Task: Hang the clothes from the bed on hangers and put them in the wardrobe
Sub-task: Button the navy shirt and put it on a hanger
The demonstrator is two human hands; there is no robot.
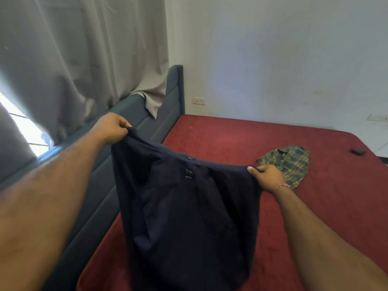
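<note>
Red bed (pixel 231 143) below; left hand (pixel 113 128) and right hand (pixel 265 178) both pinching navy shirt (pixel 189 217) shoulders, collar spanning between them, left sitting higher; body hanging down; 0 hangers showing.

One navy shirt (pixel 189 206), one green plaid shirt (pixel 287 162), two hands, one small black object (pixel 358 152), one bed (pixel 231 139)

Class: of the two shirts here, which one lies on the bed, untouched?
The green checked shirt, crumpled on the red bed; both hands hold up the navy shirt.
</note>
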